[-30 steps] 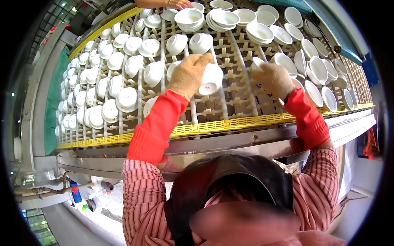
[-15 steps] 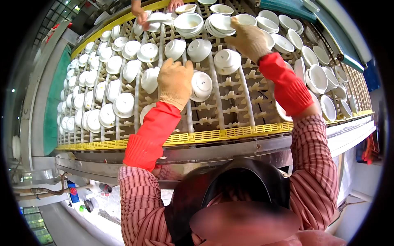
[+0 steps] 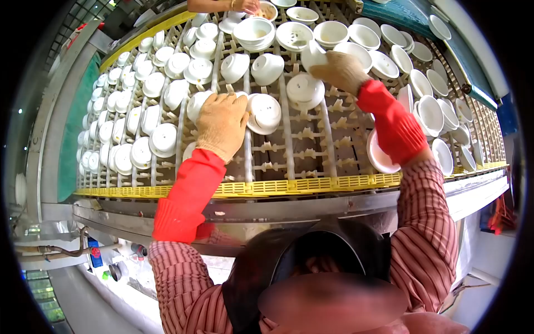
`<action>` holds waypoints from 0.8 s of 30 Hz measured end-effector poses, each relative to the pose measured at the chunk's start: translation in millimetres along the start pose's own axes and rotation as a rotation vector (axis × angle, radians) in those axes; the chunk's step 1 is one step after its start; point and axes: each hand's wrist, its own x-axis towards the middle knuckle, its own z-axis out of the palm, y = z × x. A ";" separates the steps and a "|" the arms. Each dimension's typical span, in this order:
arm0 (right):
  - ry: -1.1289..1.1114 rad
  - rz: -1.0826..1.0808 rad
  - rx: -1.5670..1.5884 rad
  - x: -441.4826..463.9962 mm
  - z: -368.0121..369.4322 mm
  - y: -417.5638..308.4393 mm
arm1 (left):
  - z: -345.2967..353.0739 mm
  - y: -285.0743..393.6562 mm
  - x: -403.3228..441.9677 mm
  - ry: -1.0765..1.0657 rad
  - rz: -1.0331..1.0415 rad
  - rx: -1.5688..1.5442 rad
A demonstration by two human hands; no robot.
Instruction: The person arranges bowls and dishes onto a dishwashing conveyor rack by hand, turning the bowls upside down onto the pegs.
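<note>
My right hand [image 3: 340, 71], in a tan glove, grips a white bowl [image 3: 313, 56] tilted on its side. Just below that bowl, an upside-down white bowl [image 3: 305, 91] rests on the rack. My left hand [image 3: 223, 123], also gloved, has its fingers bent down between a white bowl [image 3: 197, 106] on its left and an overturned bowl [image 3: 264, 114] on its right. The thumb side lies against the right one; what the fingers close on is hidden. Beyond my right hand stands an upright bowl [image 3: 295, 37] with dark bits inside.
The pegged rack [image 3: 311, 146] has a yellow edge strip [image 3: 311, 185] nearest me. Overturned bowls [image 3: 163, 140] fill its left side; dishes [image 3: 430, 114] stand tilted on the right. At the far edge another person's hand [image 3: 246, 6] is at a bowl with orange residue [image 3: 266, 11].
My right hand has lifted a bowl off the far stack and moved slightly nearer me. My left hand has shifted left and down. The other person's hand has moved right.
</note>
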 end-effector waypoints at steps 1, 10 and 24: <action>0.034 0.002 0.039 -23.2 -6.4 4.3 | -9.8 6.9 -4.5 -0.023 0.011 -0.013; -0.252 -0.156 0.770 -135.7 -21.7 18.6 | -35.0 84.1 22.6 0.066 0.103 -0.237; 0.190 -0.142 -0.348 -44.1 -40.7 47.1 | 51.6 95.0 143.4 0.215 0.208 0.053</action>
